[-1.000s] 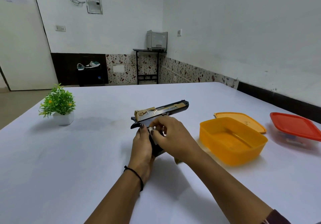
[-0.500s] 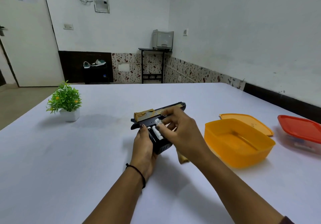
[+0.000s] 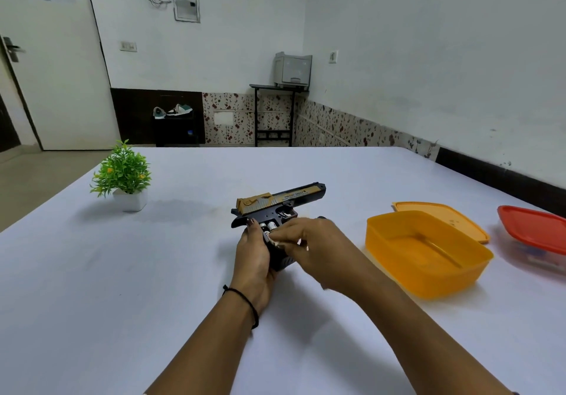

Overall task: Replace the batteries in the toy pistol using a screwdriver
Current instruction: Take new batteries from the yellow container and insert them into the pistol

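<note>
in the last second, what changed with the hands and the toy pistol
The right hand moved from the slide down to the grip of the toy pistol, fingertips now at the batteries in the open compartment. The left hand kept holding the grip; the orange tub stayed put.

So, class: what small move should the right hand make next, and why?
Probably the right hand lifts out the battery it pinches: the compartment in the toy pistol lies open, the left hand steadies it, and the orange tub stands empty.
</note>
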